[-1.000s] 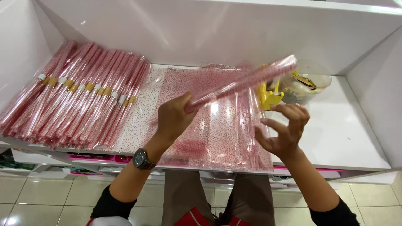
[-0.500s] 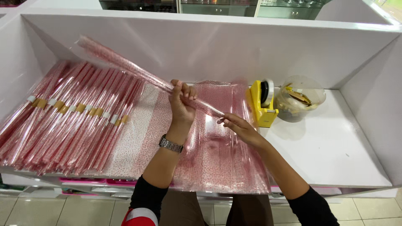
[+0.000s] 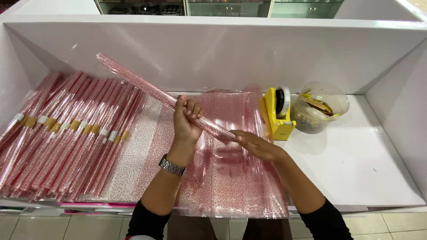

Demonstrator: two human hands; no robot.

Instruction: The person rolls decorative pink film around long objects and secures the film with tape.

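A rolled tube of clear plastic wrap with small red dots slants from upper left down to the centre. My left hand, with a metal wristwatch, grips the tube near its middle. My right hand pinches the tube's lower right end. Both hands hover above a flat stack of the same dotted sheets spread on the white counter.
Several finished rolls, each banded with tape and tan paper, lie side by side at left. A yellow tape dispenser and a clear plastic tub of scraps stand at right. White walls enclose the counter on three sides.
The tube has swung from pointing upper right to slanting upper left. My right hand went from open beside it to gripping its lower end.
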